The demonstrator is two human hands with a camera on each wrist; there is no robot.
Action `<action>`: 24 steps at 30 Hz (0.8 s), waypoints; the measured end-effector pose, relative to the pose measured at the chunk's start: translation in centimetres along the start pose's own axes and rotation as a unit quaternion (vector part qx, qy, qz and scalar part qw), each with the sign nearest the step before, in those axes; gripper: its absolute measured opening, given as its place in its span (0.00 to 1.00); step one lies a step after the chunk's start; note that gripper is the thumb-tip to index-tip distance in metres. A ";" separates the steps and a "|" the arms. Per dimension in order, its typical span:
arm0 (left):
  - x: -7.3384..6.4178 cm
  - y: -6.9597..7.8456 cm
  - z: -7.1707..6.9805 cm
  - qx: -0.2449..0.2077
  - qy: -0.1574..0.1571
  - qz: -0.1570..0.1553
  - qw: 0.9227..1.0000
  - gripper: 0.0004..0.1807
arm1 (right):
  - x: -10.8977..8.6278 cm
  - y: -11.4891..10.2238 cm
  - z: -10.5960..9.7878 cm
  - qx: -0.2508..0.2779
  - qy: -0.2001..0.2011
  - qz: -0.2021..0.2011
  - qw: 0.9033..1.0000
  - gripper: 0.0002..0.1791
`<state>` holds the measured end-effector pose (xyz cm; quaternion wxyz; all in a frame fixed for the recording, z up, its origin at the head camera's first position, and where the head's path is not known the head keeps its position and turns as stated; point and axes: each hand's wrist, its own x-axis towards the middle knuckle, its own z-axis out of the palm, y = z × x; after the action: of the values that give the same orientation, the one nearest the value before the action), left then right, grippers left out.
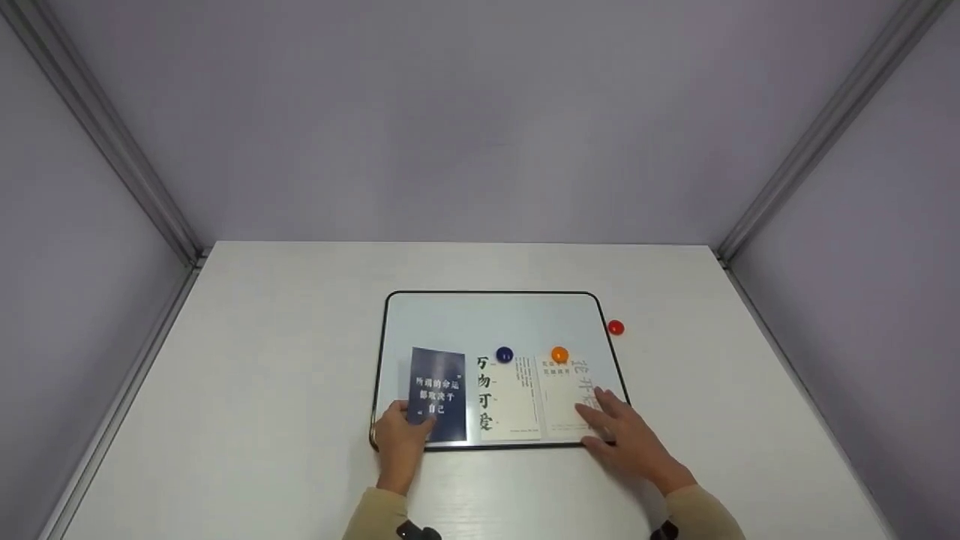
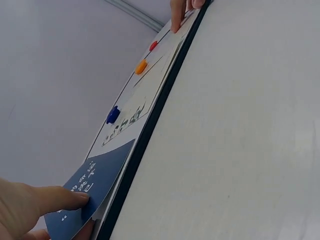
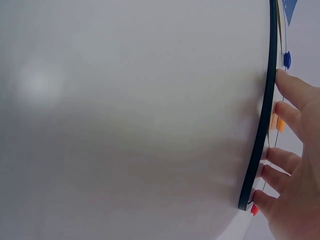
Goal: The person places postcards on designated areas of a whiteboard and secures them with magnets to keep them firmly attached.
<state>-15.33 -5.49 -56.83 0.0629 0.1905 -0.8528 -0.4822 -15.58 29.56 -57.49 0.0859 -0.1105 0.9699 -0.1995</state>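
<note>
My left hand [image 1: 401,442] pinches the lower left edge of a dark blue card [image 1: 448,375] with white Chinese characters. In the left wrist view, the thumb lies on the card's face, and the card tilts up off the whiteboard [image 1: 487,319]. To its right, a cream card [image 1: 517,405] with large black characters lies under a dark blue round magnet [image 1: 504,355]. Beside that, another cream card [image 1: 559,397] has an orange magnet [image 1: 559,355] at its top. My right hand [image 1: 630,439] rests spread fingers on this card and the board's lower right edge.
A red magnet [image 1: 616,327] sits just outside the board's right edge, on the white table [image 1: 277,337]. The board has a thin black frame [image 1: 491,292]. Grey panels [image 1: 465,120] enclose the table at the back and both sides.
</note>
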 end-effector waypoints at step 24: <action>-0.6 0.1 0.0 0.093 0.036 0.033 0.995 0.25 | -0.1 -0.2 -0.2 0.015 -0.001 0.001 1.000 0.30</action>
<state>-14.85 -5.20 -56.72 0.0909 0.1846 -0.8968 -0.3917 -15.47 29.51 -57.18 0.0884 -0.1080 0.9668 -0.2140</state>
